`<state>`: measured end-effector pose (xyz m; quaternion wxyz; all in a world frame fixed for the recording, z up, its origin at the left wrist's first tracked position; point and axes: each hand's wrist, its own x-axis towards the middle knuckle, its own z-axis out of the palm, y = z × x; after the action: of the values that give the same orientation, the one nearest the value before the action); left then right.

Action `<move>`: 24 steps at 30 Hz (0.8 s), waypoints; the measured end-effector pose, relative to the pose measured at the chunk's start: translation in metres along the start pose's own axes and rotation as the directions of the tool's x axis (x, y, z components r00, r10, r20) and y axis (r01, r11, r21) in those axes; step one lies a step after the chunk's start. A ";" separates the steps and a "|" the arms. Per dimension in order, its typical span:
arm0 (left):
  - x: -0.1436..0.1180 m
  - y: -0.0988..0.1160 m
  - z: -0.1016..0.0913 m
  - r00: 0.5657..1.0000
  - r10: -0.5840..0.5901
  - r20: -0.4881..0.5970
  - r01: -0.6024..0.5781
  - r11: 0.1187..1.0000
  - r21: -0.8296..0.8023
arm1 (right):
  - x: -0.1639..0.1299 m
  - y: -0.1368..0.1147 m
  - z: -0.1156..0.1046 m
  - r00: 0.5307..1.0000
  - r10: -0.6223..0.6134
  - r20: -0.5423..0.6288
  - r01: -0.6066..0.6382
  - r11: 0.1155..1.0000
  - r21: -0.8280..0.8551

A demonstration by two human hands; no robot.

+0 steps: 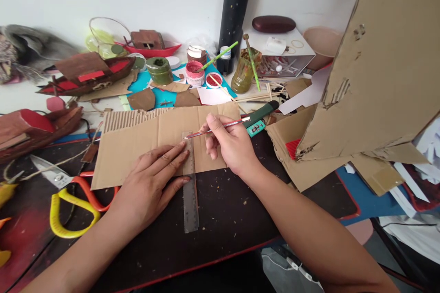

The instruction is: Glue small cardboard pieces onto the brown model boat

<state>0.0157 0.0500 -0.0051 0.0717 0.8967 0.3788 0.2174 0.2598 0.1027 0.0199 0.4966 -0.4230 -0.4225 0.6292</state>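
Note:
A piece of brown corrugated cardboard (127, 153) lies on the dark table mat. Across it rests a clear plastic ruler (190, 201), its lower end reaching past the cardboard onto the mat. My left hand (151, 181) lies flat with fingers stretched out, pressing on the cardboard and the ruler's left edge. In my right hand (232, 139) a red-striped pencil (220, 127) is pinched, its tip at the ruler's upper end. Just beyond that hand are a dark green tool handle (263, 112) and a teal patterned case (256, 128).
Scissors (74, 206) with yellow and orange handles lie at the left, near model boats (92, 73). Paint jars (195, 73), a murky brush jar (244, 71) and a black thermos (234, 13) stand at the back. A large cardboard sheet (388, 64) leans at the right.

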 end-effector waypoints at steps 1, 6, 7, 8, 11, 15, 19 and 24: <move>0.000 0.000 0.000 1.000 0.000 0.000 0.000 1.000 0.001 | 0.000 0.000 0.000 1.000 0.003 0.000 -0.003 1.000 -0.006; 0.000 0.000 0.001 1.000 -0.007 0.006 0.007 1.000 -0.007 | 0.000 0.000 -0.001 1.000 0.006 -0.009 -0.006 0.999 -0.035; -0.001 0.000 0.001 1.000 -0.010 0.006 0.010 1.000 -0.009 | 0.000 0.000 -0.001 1.000 0.004 -0.012 -0.004 0.999 -0.041; -0.001 0.000 0.001 1.000 -0.012 0.006 0.012 1.000 -0.012 | -0.001 0.000 -0.001 1.000 -0.001 -0.017 0.000 0.999 -0.047; -0.001 -0.001 0.001 1.000 -0.011 0.009 0.011 1.000 -0.017 | -0.001 0.000 -0.002 0.999 -0.021 -0.039 0.018 0.997 -0.068; -0.001 -0.001 0.001 1.000 -0.002 0.007 0.002 1.000 -0.006 | 0.000 -0.002 -0.003 0.995 -0.047 -0.083 0.038 0.993 -0.116; -0.001 0.000 0.002 1.000 -0.005 -0.001 0.005 1.000 0.001 | 0.002 -0.002 -0.005 0.990 -0.069 -0.121 0.052 0.989 -0.139; -0.002 0.000 0.004 1.000 -0.016 -0.019 0.016 1.000 -0.007 | 0.004 0.000 -0.007 0.984 -0.081 -0.161 0.055 0.985 -0.162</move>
<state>0.0167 0.0488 -0.0097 0.0727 0.8913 0.3859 0.2267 0.2658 0.1075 0.0180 0.5166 -0.4973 -0.4420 0.5390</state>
